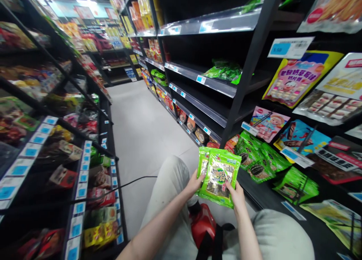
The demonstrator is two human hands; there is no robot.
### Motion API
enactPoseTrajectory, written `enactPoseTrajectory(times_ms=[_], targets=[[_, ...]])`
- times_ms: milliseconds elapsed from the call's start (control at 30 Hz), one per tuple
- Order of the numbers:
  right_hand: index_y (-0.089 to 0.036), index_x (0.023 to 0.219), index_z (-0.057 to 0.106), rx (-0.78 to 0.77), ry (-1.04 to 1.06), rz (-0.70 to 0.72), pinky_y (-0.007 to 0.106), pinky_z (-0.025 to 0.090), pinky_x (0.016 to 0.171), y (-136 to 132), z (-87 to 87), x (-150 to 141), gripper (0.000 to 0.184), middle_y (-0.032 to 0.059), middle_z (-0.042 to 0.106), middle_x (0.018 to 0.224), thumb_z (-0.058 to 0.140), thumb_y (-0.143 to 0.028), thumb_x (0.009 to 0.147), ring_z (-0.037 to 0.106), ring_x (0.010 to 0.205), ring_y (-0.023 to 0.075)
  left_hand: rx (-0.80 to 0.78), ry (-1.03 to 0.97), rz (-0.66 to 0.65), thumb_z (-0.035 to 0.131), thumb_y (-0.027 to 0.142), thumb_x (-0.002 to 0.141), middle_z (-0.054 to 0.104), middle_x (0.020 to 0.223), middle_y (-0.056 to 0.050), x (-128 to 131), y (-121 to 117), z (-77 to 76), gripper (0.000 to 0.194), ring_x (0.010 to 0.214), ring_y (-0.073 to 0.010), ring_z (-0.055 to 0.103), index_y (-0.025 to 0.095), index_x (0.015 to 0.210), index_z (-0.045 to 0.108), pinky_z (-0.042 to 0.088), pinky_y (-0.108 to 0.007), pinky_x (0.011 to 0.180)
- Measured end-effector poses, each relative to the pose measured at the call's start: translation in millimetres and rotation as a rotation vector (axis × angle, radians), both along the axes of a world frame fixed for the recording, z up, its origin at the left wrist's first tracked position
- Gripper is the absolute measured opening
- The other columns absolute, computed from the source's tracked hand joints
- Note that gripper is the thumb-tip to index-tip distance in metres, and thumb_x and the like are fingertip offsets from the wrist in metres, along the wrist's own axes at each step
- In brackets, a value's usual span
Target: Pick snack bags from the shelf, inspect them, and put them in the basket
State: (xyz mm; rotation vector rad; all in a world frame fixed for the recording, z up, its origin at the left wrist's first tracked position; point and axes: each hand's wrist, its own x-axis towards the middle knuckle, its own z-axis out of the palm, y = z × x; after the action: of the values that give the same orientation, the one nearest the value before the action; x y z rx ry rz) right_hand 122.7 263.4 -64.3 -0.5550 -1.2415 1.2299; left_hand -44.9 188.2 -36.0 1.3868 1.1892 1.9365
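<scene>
Over there a stocked shelf [33,150] stands well left of the person's left hand [194,184], which pinches one side of two overlapping green packets [220,175]; across them the right hand [237,196] grips the other side, green bags [254,156] hanging up and right of it
</scene>
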Motion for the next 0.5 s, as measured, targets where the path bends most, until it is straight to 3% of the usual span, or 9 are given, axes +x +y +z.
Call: enactPoseTrajectory(times_ms=[167, 267, 400, 500], targets=[[-0.016, 0.092, 0.060, -0.200, 0.243, 0.036, 0.036, 0.047, 0.071, 6, 0.5, 21, 0.052, 0.0015, 0.067, 0.073, 0.074, -0.035, 0.046, 0.061, 0.073, 0.0231, 0.027, -0.062, 0.031, 0.069, 0.038, 0.061, 0.061, 0.102, -0.011, -3, -2, 6.1, 0.054, 0.094, -0.0253, 0.056, 0.014, 0.107, 0.053, 0.042, -0.037, 0.085], [-0.018, 0.097, 0.059, -0.321, 0.445, -0.013, 0.036, 0.049, 0.066, 11, -0.3, 37, 0.058, -0.0005, 0.066, 0.071, 0.076, -0.032, 0.044, 0.061, 0.067, 0.0211, 0.043, -0.107, 0.035, 0.068, 0.038, 0.061, 0.062, 0.102, -0.011, -5, -4, 10.4, 0.054, 0.095, -0.0253, 0.057, 0.015, 0.108, 0.053, 0.042, -0.037, 0.085], [-0.017, 0.104, 0.057, -0.336, 0.613, -0.230, 0.035, 0.049, 0.066, 18, -3.6, 52, 0.060, 0.0050, 0.064, 0.091, 0.073, -0.034, 0.049, 0.060, 0.073, 0.0200, 0.022, -0.156, 0.002, 0.068, 0.040, 0.062, 0.062, 0.103, -0.012, -8, -7, 13.7, 0.051, 0.096, -0.0266, 0.056, 0.012, 0.103, 0.056, 0.042, -0.039, 0.087], [-0.014, 0.104, 0.058, -0.259, 0.467, -0.425, 0.034, 0.048, 0.068, 24, -9.7, 52, 0.057, 0.0086, 0.063, 0.097, 0.068, -0.039, 0.054, 0.059, 0.080, 0.0225, -0.017, -0.178, -0.066, 0.067, 0.042, 0.063, 0.065, 0.095, -0.014, -7, -8, 13.8, 0.051, 0.090, -0.0276, 0.059, 0.009, 0.100, 0.057, 0.042, -0.042, 0.086]])
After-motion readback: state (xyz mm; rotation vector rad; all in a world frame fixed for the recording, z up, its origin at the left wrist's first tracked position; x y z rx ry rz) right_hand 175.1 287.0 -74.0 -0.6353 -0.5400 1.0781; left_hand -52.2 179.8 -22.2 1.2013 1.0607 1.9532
